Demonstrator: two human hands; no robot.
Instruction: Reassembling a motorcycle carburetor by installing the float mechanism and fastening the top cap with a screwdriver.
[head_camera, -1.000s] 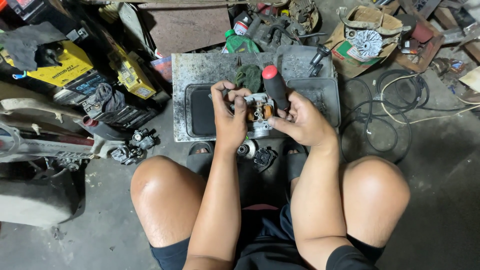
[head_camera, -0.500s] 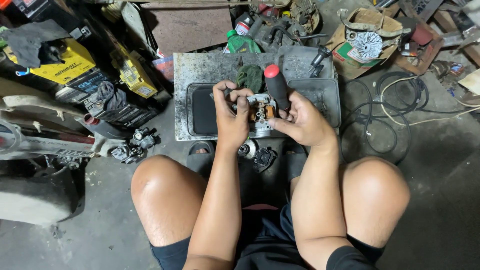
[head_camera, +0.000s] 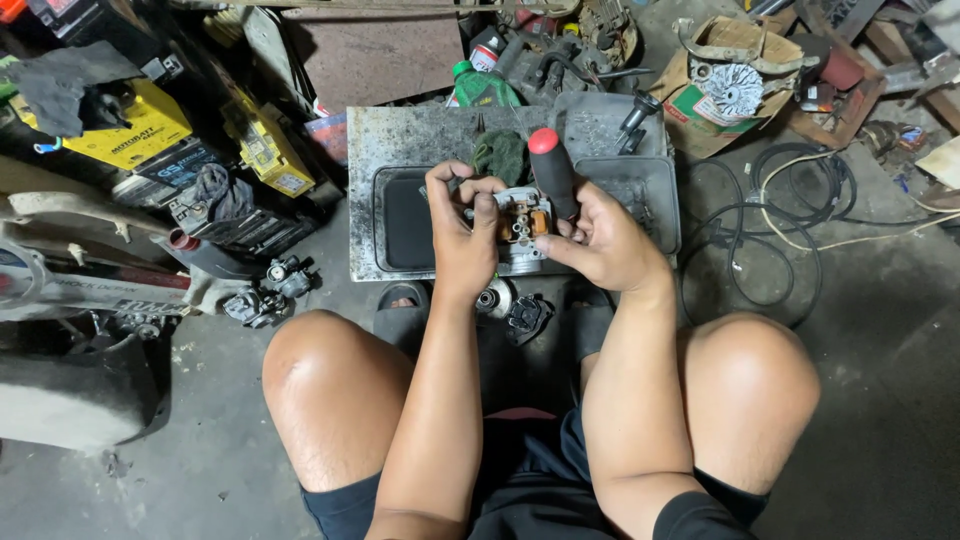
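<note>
I sit on the floor with my knees apart. My left hand (head_camera: 462, 238) grips a small metal carburetor body (head_camera: 522, 228) with brass parts showing on top. My right hand (head_camera: 600, 240) steadies the same part from the right while holding a screwdriver (head_camera: 550, 170) with a black handle and red cap, handle pointing up and away. Both hands hover over a dirty metal tray (head_camera: 400, 150) holding a black inset dish (head_camera: 405, 222) and a grey tub (head_camera: 640, 190). A dark green rag (head_camera: 500, 152) lies just beyond my fingers.
Yellow and black batteries (head_camera: 150, 140) stack at the left beside a white scooter panel (head_camera: 80, 280). Small engine parts (head_camera: 262, 295) lie on the concrete. Black and white cables (head_camera: 790, 220) coil at the right. A green bottle (head_camera: 480, 88) and scrap sit behind the tray.
Both hands and the carburetor stay in nearly the same place; the screwdriver handle shifts only slightly.
</note>
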